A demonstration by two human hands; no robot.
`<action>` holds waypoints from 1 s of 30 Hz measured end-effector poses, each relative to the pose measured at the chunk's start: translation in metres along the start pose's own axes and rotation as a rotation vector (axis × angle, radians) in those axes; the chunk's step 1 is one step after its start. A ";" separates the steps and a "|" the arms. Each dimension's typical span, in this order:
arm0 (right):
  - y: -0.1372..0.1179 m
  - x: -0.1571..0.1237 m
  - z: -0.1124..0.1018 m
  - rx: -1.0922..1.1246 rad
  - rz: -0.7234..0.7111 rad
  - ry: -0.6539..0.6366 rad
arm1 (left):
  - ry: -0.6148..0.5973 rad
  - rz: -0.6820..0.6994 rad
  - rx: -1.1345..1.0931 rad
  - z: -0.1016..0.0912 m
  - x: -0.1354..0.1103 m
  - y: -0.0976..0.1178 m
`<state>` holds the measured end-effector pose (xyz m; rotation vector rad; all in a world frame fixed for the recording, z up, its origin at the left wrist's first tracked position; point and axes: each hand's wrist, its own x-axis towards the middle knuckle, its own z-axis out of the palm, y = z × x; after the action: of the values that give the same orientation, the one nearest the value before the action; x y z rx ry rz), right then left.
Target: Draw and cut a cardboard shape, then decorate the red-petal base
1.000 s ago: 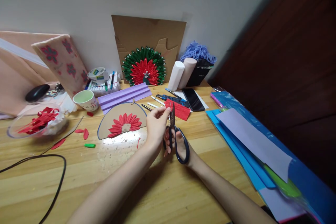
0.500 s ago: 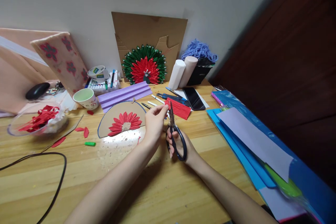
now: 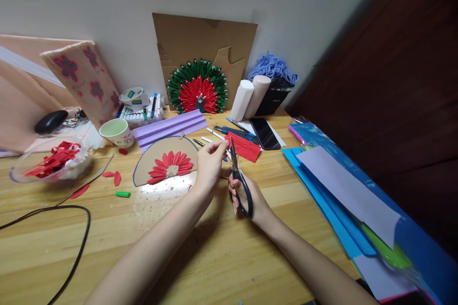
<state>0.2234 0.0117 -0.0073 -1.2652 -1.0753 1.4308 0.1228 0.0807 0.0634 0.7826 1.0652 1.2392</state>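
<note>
Left hand [image 3: 210,159]: thumb and forefinger pinched together at the tips; what lies between them is too small to tell against the red paper sheet [image 3: 247,147] behind. Right hand [image 3: 255,200]: closed around the handles of dark scissors [image 3: 234,163], blades pointing up and away, tips just beside the left fingertips. Both hands are raised over the wooden table [image 3: 214,262].

Beyond the hands, the red sheet lies flat, with a phone [image 3: 265,134] to its right. Left of the left hand: a half-round cardboard piece [image 3: 145,157] edged in blue, carrying a fan of red petals [image 3: 156,172]. Behind it, pleated purple paper [image 3: 170,129]. Further left: a green cap [image 3: 123,194], loose red pieces [image 3: 117,179], a paper cup [image 3: 117,136] and a clear bowl [image 3: 17,175] containing red strips [image 3: 57,159].

At the back, a cardboard panel [image 3: 203,35] leans against the wall; a green-and-red fan [image 3: 196,89] shows at its lower part. To its right, two pale rolls [image 3: 242,100] stand upright near blue yarn [image 3: 272,67]. Far right: blue folders [image 3: 311,183] under a lavender sheet [image 3: 347,190].
</note>
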 end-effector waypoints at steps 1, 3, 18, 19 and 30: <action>-0.001 0.000 0.000 0.001 0.011 0.011 | -0.005 0.001 0.001 0.000 0.000 0.000; -0.003 -0.001 0.001 0.005 0.032 0.027 | -0.013 0.002 0.003 0.000 0.001 0.000; -0.011 -0.003 0.003 -0.002 -0.076 -0.098 | 0.003 0.023 0.055 0.000 0.002 0.003; -0.012 -0.004 0.003 0.010 -0.083 -0.110 | -0.011 0.036 0.055 0.000 0.003 0.002; -0.026 -0.004 0.002 0.106 0.014 -0.127 | -0.069 0.081 0.128 0.000 0.002 0.003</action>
<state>0.2234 0.0128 0.0188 -1.1211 -1.0613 1.5752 0.1219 0.0834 0.0652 0.9677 1.0731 1.2122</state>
